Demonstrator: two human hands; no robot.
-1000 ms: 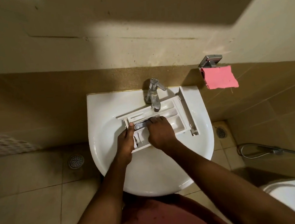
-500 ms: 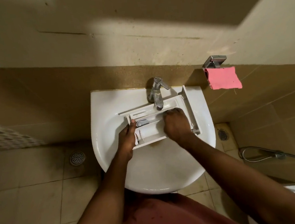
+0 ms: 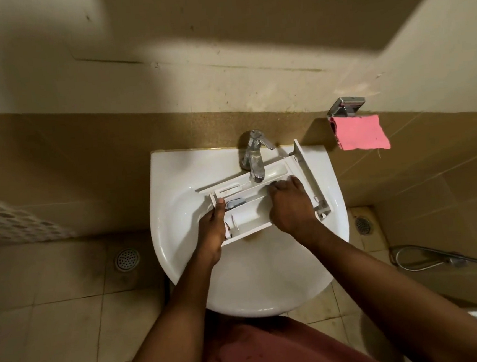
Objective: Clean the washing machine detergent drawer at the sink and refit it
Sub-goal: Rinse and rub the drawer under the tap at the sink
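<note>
A white detergent drawer [image 3: 248,213] lies across the bowl of the white sink [image 3: 181,261], under the chrome tap [image 3: 254,157]. Its front panel [image 3: 309,174] points to the right. A grey insert [image 3: 235,203] sits in a left compartment. My left hand [image 3: 213,232] grips the drawer's left end, thumb on the rim beside the grey insert. My right hand [image 3: 289,203] lies palm down in the right compartments, fingers spread toward the back wall of the drawer. Whether it holds anything underneath is hidden.
A pink cloth [image 3: 360,137] hangs from a chrome holder [image 3: 346,106] on the tiled wall at right. Floor drains [image 3: 127,259] sit on either side of the sink. A spray hose [image 3: 423,260] lies at right, and a white mesh basket [image 3: 10,221] at far left.
My right hand has slid from the drawer's middle to its right compartments near the front panel. My left hand keeps its hold on the left end.
</note>
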